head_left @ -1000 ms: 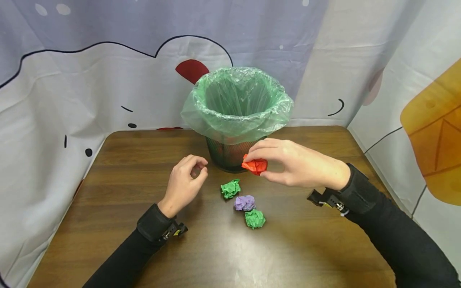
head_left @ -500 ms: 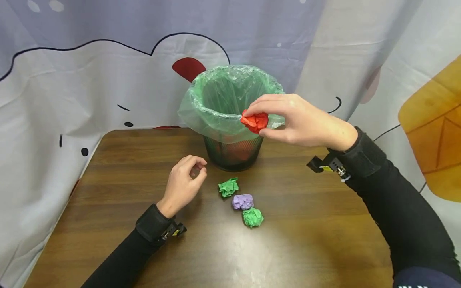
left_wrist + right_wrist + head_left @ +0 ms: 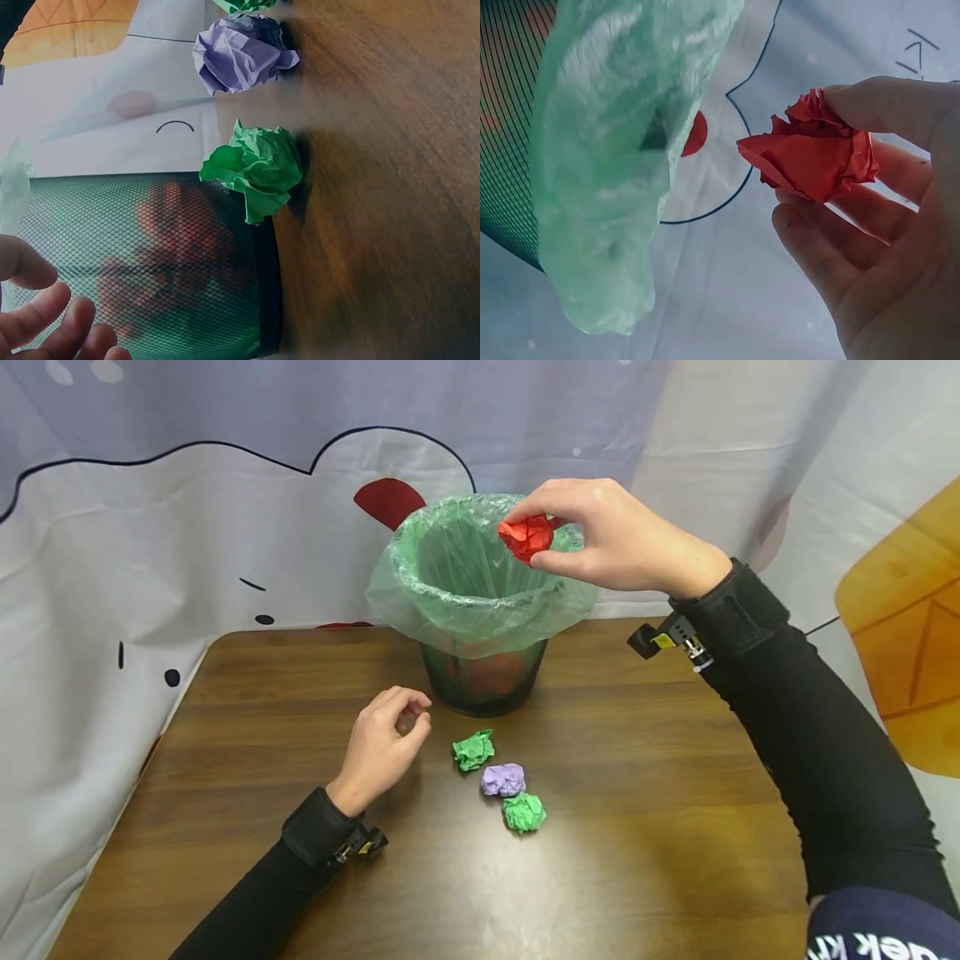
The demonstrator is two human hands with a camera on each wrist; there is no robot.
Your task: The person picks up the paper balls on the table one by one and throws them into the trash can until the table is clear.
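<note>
My right hand pinches a crumpled red paper ball between thumb and fingers. It is held up at the right side of the bin's mouth, overlapping the opening in the head view. The right wrist view shows the red paper ball beside the green bag's edge. A black mesh bin wears a green plastic bag folded over its rim. My left hand hangs loosely curled over the table, left of the bin, holding nothing. Nearest it lies a green paper ball.
A purple paper ball and another green paper ball lie close together in front of the bin on the wooden table. Reddish shapes show through the mesh. A printed curtain hangs behind the table.
My right hand has risen with the red paper ball, from low in front of the bin up to the level of its mouth. The left hand has stayed in place.
</note>
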